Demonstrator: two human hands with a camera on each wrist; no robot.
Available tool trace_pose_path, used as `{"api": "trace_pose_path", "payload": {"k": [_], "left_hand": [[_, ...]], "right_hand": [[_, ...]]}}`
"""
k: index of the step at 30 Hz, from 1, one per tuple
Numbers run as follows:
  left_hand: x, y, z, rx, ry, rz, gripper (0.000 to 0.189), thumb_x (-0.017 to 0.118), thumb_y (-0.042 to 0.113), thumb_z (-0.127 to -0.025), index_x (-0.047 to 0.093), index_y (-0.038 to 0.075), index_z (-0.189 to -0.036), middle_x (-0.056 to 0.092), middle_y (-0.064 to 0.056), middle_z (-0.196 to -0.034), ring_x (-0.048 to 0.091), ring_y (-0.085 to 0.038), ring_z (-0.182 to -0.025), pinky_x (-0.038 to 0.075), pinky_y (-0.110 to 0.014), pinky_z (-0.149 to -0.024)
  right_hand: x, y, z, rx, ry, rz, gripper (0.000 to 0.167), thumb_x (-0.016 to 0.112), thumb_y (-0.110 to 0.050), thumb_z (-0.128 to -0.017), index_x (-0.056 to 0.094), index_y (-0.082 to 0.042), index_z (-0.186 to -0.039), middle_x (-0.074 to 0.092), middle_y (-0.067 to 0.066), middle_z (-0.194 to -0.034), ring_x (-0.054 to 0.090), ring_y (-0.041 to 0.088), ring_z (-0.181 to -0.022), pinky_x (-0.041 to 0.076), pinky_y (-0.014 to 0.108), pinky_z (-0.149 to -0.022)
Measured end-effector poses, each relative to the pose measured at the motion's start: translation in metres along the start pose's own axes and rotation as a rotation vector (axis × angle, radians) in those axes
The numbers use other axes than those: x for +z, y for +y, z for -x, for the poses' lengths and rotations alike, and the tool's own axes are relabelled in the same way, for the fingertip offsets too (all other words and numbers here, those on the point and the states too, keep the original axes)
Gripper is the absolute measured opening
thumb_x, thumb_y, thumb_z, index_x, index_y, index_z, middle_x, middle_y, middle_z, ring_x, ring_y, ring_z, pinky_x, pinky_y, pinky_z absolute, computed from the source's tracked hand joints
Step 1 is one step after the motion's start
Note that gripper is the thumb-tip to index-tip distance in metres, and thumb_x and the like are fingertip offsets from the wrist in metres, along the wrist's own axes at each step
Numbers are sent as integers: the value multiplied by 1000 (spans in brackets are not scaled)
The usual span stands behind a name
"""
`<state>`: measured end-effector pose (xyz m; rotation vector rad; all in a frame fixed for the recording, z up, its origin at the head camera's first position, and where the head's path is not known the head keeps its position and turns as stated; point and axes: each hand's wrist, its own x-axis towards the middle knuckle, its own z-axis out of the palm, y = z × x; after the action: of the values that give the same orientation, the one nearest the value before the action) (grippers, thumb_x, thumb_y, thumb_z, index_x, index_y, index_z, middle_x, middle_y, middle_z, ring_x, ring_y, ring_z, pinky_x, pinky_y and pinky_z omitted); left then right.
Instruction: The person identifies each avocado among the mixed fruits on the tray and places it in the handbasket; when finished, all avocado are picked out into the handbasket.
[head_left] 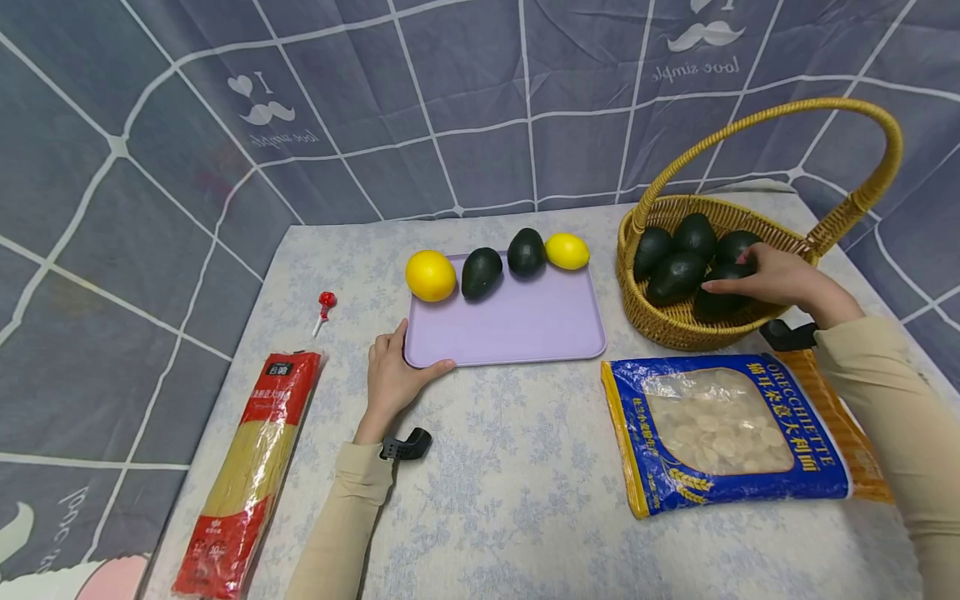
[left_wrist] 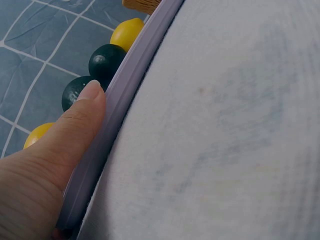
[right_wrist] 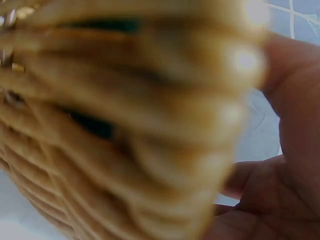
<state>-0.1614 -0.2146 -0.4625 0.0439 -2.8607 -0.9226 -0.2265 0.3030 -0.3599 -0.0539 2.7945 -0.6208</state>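
My left hand (head_left: 396, 375) holds the near left corner of a lilac tray (head_left: 517, 329), its thumb lying along the near rim. In the left wrist view that thumb (left_wrist: 75, 125) overlaps the tray's raised edge (left_wrist: 112, 110). Along the tray's far side are a large yellow fruit (head_left: 431, 276), two dark avocados (head_left: 482, 273) (head_left: 527, 253) and a lemon (head_left: 567, 251). My right hand (head_left: 783, 279) reaches into a wicker basket (head_left: 675, 329) of several avocados and grips an avocado (head_left: 722, 302) at its right side. The basket's weave (right_wrist: 130, 115) hides the fingertips in the right wrist view.
A tall handle (head_left: 780, 107) arches over the basket. In front lies a blue bag of orecchiette pasta (head_left: 720, 429), partly over an orange-brown packet (head_left: 847, 433). At left are a red spaghetti pack (head_left: 251, 475) and a red lollipop (head_left: 325, 307). A tile-patterned cloth (head_left: 480, 108) hangs behind the table.
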Motion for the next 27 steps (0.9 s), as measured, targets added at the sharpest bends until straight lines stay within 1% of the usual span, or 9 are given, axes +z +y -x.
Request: {"api": "trace_pose_path", "payload": {"k": [3, 5, 7, 13, 21, 27], "left_hand": [[0, 0, 0, 4, 4, 0, 109, 82, 52, -65, 32, 0, -146, 44, -21, -112, 38, -33, -101, 32, -42, -84], [0, 0, 0, 4, 6, -1, 109, 82, 52, -65, 32, 0, -146, 44, -21, -112, 37, -33, -100, 32, -42, -83], [0, 0, 0, 3, 7, -3, 109, 82, 53, -65, 32, 0, -146, 44, -21, -112, 37, -33, -100, 32, -42, -83], [0, 1, 0, -4, 3, -3, 109, 82, 53, -65, 32, 0, -146, 44, -20, -111, 37, -33, -100, 32, -42, -83], [-2, 2, 1, -4, -2, 2, 109, 83, 49, -65, 31, -1, -147, 43, -21, -114, 37, -34, -102, 32, -43, -84], [-2, 3, 1, -11, -1, 6, 109, 83, 49, -65, 31, 0, -147, 43, -22, -115, 37, -34, -104, 32, -43, -85]], "right_hand": [[-2, -2, 1, -4, -6, 37, 85, 64, -57, -83, 41, 18, -116, 49, 36, -105, 49, 42, -87, 43, 50, -70], [-3, -3, 1, -8, -11, 63, 87, 63, -56, -84, 41, 21, -118, 48, 40, -109, 50, 46, -91, 42, 55, -75], [-3, -3, 1, -27, 1, 94, 83, 63, -53, -85, 44, 22, -116, 49, 42, -108, 51, 49, -93, 40, 58, -77], [-3, -4, 1, -77, 59, 152, 70, 65, -44, -86, 52, 21, -109, 52, 42, -105, 50, 53, -94, 39, 60, -81], [-3, -1, 2, -48, 57, 104, 72, 64, -46, -87, 49, 20, -112, 50, 42, -108, 49, 53, -97, 37, 61, -82], [-4, -1, 4, -65, 76, 94, 70, 64, -45, -87, 51, 20, -111, 50, 41, -108, 49, 52, -97, 37, 60, -83]]}}
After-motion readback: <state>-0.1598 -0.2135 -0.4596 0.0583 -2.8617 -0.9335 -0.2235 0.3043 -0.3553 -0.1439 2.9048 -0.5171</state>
